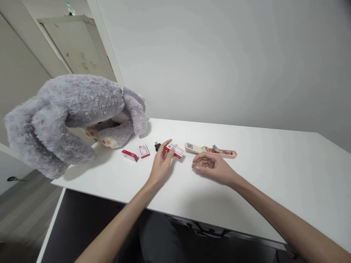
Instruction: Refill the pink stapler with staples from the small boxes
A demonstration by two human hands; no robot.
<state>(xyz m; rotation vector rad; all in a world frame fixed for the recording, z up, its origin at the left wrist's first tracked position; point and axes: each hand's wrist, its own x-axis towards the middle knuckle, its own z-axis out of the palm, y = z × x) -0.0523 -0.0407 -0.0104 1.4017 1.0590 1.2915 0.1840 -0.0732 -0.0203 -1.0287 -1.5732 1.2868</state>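
My left hand (162,157) is closed round a small red and white box (176,150), its thumb across the printed face. To the right of it, my right hand (210,167) hovers over the white table with curled fingers. A small shiny bit shows at its fingertips, too small to name. Just behind the right hand lies a pink and cream stapler (230,153), opened out flat with its metal parts showing. Two more red and white boxes are left of my left hand: one lying flat (144,150), one on its side (129,155).
A small black object with a metal tip (157,146) lies just beyond my left hand. A large grey plush toy (82,98) occupies the table's left end. The white table (274,182) meets a plain wall behind.
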